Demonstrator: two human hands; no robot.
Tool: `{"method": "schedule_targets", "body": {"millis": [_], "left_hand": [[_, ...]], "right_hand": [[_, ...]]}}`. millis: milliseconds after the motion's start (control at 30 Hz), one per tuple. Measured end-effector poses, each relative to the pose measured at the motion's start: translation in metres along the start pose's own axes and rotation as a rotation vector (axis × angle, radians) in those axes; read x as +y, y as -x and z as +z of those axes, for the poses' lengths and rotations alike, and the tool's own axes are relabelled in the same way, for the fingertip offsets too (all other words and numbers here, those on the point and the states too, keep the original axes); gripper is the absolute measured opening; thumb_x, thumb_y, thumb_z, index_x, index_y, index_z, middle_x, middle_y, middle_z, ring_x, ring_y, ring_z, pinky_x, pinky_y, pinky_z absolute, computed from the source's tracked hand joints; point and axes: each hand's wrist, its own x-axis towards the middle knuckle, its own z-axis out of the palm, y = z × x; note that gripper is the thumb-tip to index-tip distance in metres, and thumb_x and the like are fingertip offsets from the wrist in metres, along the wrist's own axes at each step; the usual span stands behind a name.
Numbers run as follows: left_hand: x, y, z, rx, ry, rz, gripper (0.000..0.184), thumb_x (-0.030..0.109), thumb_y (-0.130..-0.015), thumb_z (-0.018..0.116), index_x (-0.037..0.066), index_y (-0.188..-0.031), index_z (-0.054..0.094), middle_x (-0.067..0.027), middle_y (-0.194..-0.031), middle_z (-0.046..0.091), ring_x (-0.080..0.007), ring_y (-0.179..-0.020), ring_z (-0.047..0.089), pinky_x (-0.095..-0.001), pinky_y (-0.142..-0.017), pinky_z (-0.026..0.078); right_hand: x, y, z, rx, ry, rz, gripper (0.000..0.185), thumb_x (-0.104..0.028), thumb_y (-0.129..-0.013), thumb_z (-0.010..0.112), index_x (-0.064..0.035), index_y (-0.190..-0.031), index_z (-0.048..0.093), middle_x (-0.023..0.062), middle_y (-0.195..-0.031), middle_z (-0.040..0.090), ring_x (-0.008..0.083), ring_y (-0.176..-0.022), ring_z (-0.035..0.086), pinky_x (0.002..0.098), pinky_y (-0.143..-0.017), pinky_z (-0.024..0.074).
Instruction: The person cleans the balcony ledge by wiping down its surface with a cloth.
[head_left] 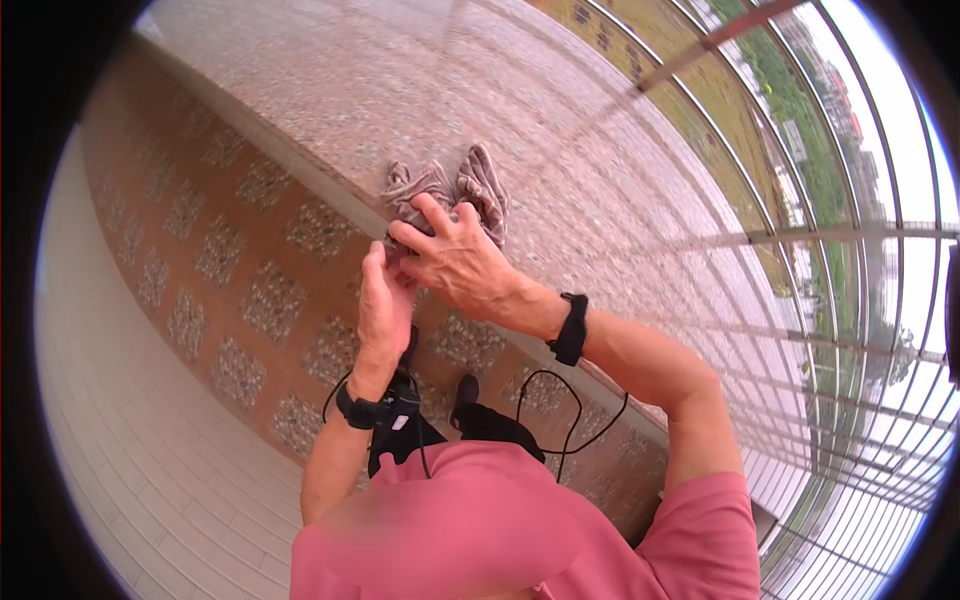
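A crumpled greyish-mauve cloth [483, 190] lies in folds near the edge of the speckled stone ledge [450, 90]. Over its near side is my right hand [455, 258], back up, its fingers bent and spread apart. Whether those fingertips touch the cloth or hover above it cannot be made out. My left hand [385, 305] is held upright beside the ledge edge, palm turned toward the right hand and fingers stretched out. The two hands meet or overlap at the fingers, so part of the left fingers is hidden. No object shows clearly in either hand.
Metal railings [700, 115] run along the ledge's far side, with greenery outside. Below lies a brown floor with pebbled squares [270, 300]; a pale tiled surface [130, 430] curves at left. A black cable [575, 400] loops by my waist. Black bands [570, 330] circle both wrists.
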Motion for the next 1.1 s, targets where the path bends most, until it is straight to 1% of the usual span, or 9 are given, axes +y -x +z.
{"method": "schedule_targets", "body": {"millis": [67,200,333,400,700,900,1000,1067,1100], "left_hand": [[-0.023,0.02,0.018,0.011,0.073,-0.058,0.052,0.045,-0.103,0.031,0.006,-0.133,0.048,-0.0066,-0.131,0.053,-0.0186,-0.117,0.05,-0.0369,-0.103,0.038],[-0.067,0.056,0.035,-0.075,0.128,-0.205,0.053,0.045,-0.103,0.03,0.005,-0.134,0.047,-0.0065,-0.132,0.053,-0.0176,-0.12,0.049,-0.0359,-0.105,0.037],[-0.115,0.092,0.053,-0.135,0.145,-0.321,0.05,0.044,-0.104,0.031,0.006,-0.132,0.048,-0.0066,-0.129,0.053,-0.0179,-0.12,0.049,-0.0366,-0.106,0.037],[-0.138,0.108,0.061,-0.156,0.14,-0.367,0.047,0.041,-0.104,0.032,0.006,-0.13,0.049,-0.0059,-0.127,0.054,-0.0174,-0.119,0.05,-0.0364,-0.105,0.038],[-0.231,0.168,0.102,-0.379,0.112,-0.637,0.04,0.034,-0.104,0.032,0.006,-0.122,0.054,-0.0073,-0.124,0.058,-0.0188,-0.114,0.054,-0.0386,-0.101,0.042],[-0.268,0.207,0.123,-0.42,0.166,-0.885,0.029,0.026,-0.102,0.043,0.005,-0.121,0.051,-0.0132,-0.126,0.056,-0.0226,-0.11,0.053,-0.0398,-0.099,0.042],[-0.265,0.207,0.127,-0.461,0.139,-0.893,0.027,0.025,-0.102,0.043,0.007,-0.12,0.05,-0.0132,-0.126,0.055,-0.0219,-0.108,0.053,-0.0386,-0.098,0.042],[-0.248,0.197,0.127,-0.471,0.145,-0.912,0.026,0.023,-0.102,0.044,0.007,-0.121,0.05,-0.0128,-0.125,0.055,-0.0217,-0.109,0.053,-0.0376,-0.099,0.042],[-0.23,0.192,0.13,-0.498,0.072,-0.907,0.027,0.022,-0.102,0.044,0.006,-0.123,0.049,-0.013,-0.126,0.055,-0.0214,-0.111,0.053,-0.037,-0.1,0.043]], "right_hand": [[-0.004,0.034,0.0,0.003,-0.022,0.038,0.029,-0.025,-0.067,0.076,-0.0225,-0.095,0.069,0.0006,-0.128,0.043,0.0294,-0.127,0.036,0.0423,-0.075,0.0422],[-0.014,0.109,0.001,0.063,-0.072,0.097,0.023,-0.023,-0.071,0.072,-0.0221,-0.093,0.067,0.0006,-0.128,0.043,0.029,-0.126,0.037,0.0435,-0.076,0.0418],[-0.025,0.184,-0.001,0.114,-0.131,0.178,0.026,-0.024,-0.07,0.069,-0.022,-0.096,0.066,0.0001,-0.129,0.044,0.0287,-0.126,0.039,0.0441,-0.081,0.0404],[-0.031,0.221,0.004,0.143,-0.103,0.204,0.02,-0.027,-0.073,0.069,-0.022,-0.092,0.066,0.0001,-0.131,0.044,0.0282,-0.126,0.038,0.0452,-0.08,0.0412],[-0.055,0.369,0.003,0.171,-0.154,0.388,0.021,-0.021,-0.068,0.069,-0.0228,-0.087,0.062,0.0006,-0.128,0.049,0.0285,-0.126,0.043,0.0479,-0.09,0.0399],[-0.077,0.448,0.0,0.21,-0.185,0.619,0.026,-0.017,-0.059,0.076,-0.022,-0.082,0.065,0.0019,-0.12,0.055,0.0308,-0.12,0.048,0.0461,-0.089,0.0409],[-0.078,0.443,-0.006,0.255,-0.246,0.725,0.029,-0.013,-0.055,0.078,-0.0216,-0.08,0.067,0.0026,-0.116,0.057,0.0314,-0.116,0.051,0.0457,-0.087,0.0419],[-0.073,0.43,-0.011,0.307,-0.308,0.764,0.025,-0.006,-0.058,0.074,-0.0174,-0.08,0.068,0.007,-0.115,0.058,0.0331,-0.113,0.054,0.0448,-0.087,0.0441],[-0.071,0.423,-0.015,0.355,-0.459,0.908,0.024,-0.004,-0.061,0.072,-0.0146,-0.082,0.069,0.0104,-0.116,0.058,0.0343,-0.112,0.054,0.0441,-0.089,0.0448]]}}
